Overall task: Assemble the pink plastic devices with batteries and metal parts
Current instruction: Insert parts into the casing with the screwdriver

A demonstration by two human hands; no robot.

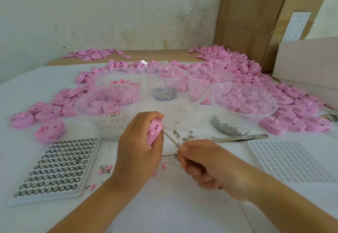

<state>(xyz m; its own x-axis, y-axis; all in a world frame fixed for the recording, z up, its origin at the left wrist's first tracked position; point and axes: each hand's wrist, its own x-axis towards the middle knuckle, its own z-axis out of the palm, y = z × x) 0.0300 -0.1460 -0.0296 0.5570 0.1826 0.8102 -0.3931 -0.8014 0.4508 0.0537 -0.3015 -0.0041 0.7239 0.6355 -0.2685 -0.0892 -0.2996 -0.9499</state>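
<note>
My left hand (137, 146), fingers (155, 117) curled round a pink device (154, 132), holds it on edge above the counter (164, 205). My right hand (204, 167) pinches a thin rod (170, 137), its tip touching the device. Battery tray (54, 165) at left; tweezers (239, 138) at right; clear bowls (243, 104) of parts beyond.

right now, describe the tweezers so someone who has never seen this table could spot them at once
Find the large clear bowl at the right of the table, grey metal bits in its bottom. Between it and the empty white pocketed tray nearer the person lie the tweezers. They are the one long, shiny, two-armed tool there, bent tips pointing left.
</note>
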